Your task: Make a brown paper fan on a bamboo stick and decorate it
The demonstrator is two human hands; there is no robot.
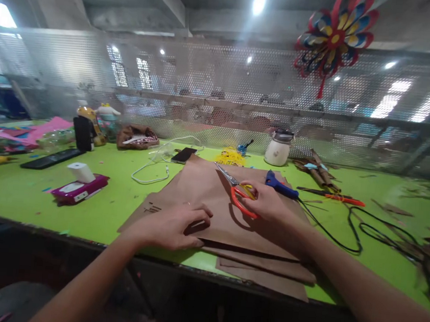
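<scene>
My right hand (266, 200) is closed round the orange and yellow handles of a pair of scissors (230, 178). The blades point away to the upper left, over a stack of brown paper sheets (202, 184). Near the front edge of the stack, my left hand (175, 224) rests on the paper with its fingers bent and the thumb apart, holding nothing that I can see. Small dark marks (153, 207) show on the paper beside the left wrist. A blue glue gun (281, 186) lies by the stack's right side, just beyond my right hand.
A black cord (349, 239) loops over the green table (115, 213) at the right, near an orange-handled tool (345, 199). A purple power strip (80, 189) with a white plug stands left. Behind are a phone (183, 155), yellow shreds (230, 156), a white jar (277, 149) and a perforated screen.
</scene>
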